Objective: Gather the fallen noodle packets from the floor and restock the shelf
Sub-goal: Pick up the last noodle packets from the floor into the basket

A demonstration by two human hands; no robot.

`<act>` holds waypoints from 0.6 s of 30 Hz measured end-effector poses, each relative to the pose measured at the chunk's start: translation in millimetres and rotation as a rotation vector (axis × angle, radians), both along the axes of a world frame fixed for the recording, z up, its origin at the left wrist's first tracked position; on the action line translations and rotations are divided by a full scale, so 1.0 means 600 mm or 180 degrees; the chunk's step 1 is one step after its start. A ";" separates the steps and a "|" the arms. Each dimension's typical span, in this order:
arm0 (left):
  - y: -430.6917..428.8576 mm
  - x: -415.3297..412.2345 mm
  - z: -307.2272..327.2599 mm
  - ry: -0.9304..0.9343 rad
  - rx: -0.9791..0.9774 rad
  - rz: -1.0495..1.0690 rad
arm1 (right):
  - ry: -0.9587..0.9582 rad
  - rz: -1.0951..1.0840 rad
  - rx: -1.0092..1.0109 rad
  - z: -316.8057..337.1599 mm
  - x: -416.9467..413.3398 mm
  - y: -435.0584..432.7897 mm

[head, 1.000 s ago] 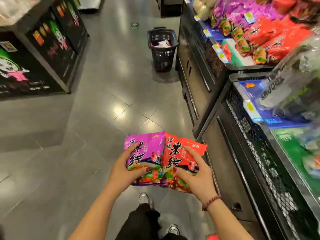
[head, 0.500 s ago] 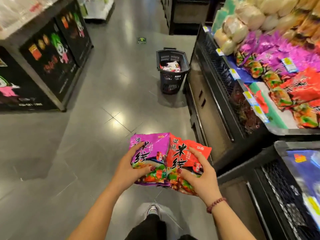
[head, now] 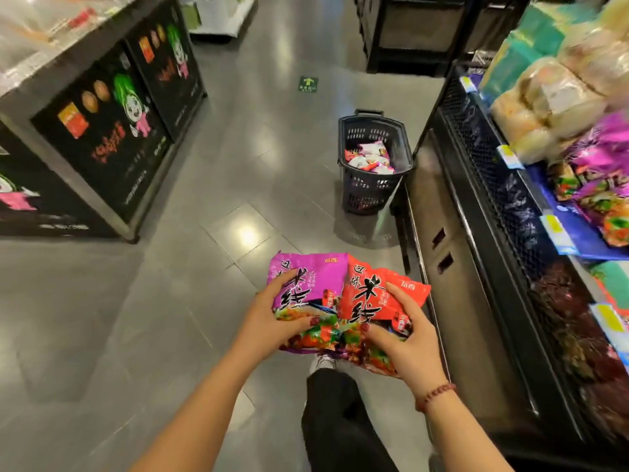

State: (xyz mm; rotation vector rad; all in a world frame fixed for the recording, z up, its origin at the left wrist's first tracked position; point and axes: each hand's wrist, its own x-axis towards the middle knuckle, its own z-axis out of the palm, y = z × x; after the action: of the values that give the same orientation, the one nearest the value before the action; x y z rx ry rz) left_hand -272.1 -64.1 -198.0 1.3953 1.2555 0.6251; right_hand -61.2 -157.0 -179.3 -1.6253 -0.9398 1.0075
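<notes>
1. The left hand [head: 272, 321] grips the purple packet [head: 306, 277] at lower centre of the frame, fingers curled over its front and thumb near its lower edge
2. The right hand [head: 408, 345] grips the red packet [head: 374, 294], which touches the purple packet on its right; a second red edge shows behind it, but how many are stacked there I cannot tell
3. Both packets are held off the floor [head: 170, 301], above the leg [head: 337, 420], so for these the gathering looks done
4. The floor in view shows no loose packets; anything behind the person is hidden
5. The basket [head: 367, 195] stands at upper centre-right, on the floor beside the shelf [head: 503, 199], and holds a heap of packets; whether those are part of this job I cannot tell
6. The shelf runs down the right edge of the frame; the shelf packets [head: 599, 155] at upper right are purple like the held one, well apart from the hands
7. What is left, as I judge it: carry the held packets to the shelf and set each with its own colour; none of them is on it yet
</notes>
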 end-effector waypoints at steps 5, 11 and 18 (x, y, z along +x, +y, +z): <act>0.216 0.075 0.007 0.0170 0.0101 -0.0070 | -0.0083 -0.0013 0.0066 -0.005 0.079 0.209; 0.413 0.134 0.022 0.0203 0.0147 -0.0043 | -0.0115 0.0055 0.0097 0.016 0.147 0.415; 0.646 0.198 -0.001 0.0126 0.0032 -0.0372 | -0.0105 -0.0133 0.0008 -0.014 0.201 0.626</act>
State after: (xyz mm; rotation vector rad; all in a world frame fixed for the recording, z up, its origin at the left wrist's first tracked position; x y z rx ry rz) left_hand -153.0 323.5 -198.5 1.4842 1.1937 0.5266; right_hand 59.4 218.4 -188.0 -1.6574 -0.9251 0.9535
